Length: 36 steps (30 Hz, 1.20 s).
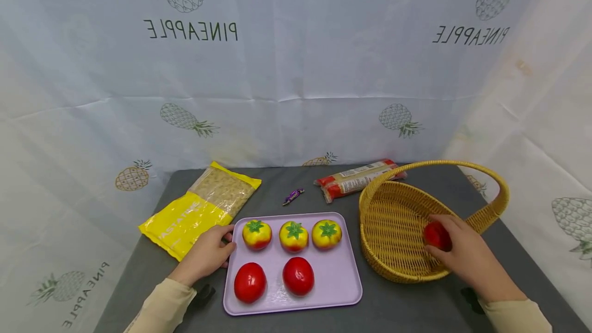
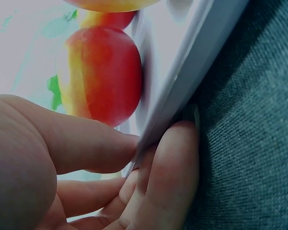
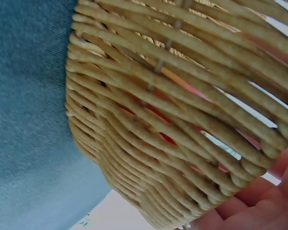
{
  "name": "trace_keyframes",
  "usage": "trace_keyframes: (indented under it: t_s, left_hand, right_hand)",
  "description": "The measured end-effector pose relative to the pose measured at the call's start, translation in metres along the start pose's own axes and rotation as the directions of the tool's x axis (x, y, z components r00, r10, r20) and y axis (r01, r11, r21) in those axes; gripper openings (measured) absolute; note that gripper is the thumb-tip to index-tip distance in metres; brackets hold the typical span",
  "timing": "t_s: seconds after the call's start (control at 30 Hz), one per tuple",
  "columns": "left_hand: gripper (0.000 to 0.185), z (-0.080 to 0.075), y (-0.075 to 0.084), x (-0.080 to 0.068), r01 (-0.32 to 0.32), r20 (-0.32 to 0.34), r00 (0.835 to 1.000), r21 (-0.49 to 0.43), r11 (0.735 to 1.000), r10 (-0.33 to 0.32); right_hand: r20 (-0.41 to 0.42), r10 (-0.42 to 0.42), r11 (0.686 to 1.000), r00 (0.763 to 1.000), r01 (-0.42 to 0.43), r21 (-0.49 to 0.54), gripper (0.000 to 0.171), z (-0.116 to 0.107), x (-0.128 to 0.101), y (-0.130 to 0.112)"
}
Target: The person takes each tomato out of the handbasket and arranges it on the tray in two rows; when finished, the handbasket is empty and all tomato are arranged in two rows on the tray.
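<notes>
Head view: right hand [image 1: 467,251] is wrapped around a red tomato [image 1: 437,235] down inside the wicker basket [image 1: 393,230], near its right wall. Left hand [image 1: 208,253] sits at the purple tray's [image 1: 333,281] left edge; the tray has three yellow-red tomatoes in back, two red ones in front.

Left wrist view: shows the actual grip, fingers [image 2: 168,172] pinching the tray rim [image 2: 182,81], thumb on top.

Right wrist view: just basket weave from outside, red peeking through the gaps.

Tomato axis: can't tell, too roundish and mostly covered.
</notes>
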<state>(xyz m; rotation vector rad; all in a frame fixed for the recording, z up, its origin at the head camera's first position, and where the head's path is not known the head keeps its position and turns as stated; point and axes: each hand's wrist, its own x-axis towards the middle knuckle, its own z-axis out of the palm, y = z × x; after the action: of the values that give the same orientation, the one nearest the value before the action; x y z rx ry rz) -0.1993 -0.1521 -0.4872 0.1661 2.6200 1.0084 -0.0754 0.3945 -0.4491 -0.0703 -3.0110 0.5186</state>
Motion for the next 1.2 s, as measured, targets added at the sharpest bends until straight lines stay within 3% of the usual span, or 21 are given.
trace_keyframes:
  t_s: [0.5, 1.2]
  left_hand:
    - [0.056, 0.0018, 0.0000, 0.0002, 0.007, -0.001, 1.000, -0.011, 1.000, -0.007]
    - [0.056, 0.0017, 0.0009, 0.0015, 0.003, -0.013, 1.000, 0.010, 1.000, -0.003]
  right_hand:
    - [0.034, 0.029, 0.996, 0.999, -0.026, -0.086, 0.070, 0.0006, 0.0081, 0.0010]
    - [0.051, 0.026, 0.997, 0.998, -0.022, -0.081, 0.061, -0.0021, 0.0093, -0.0022]
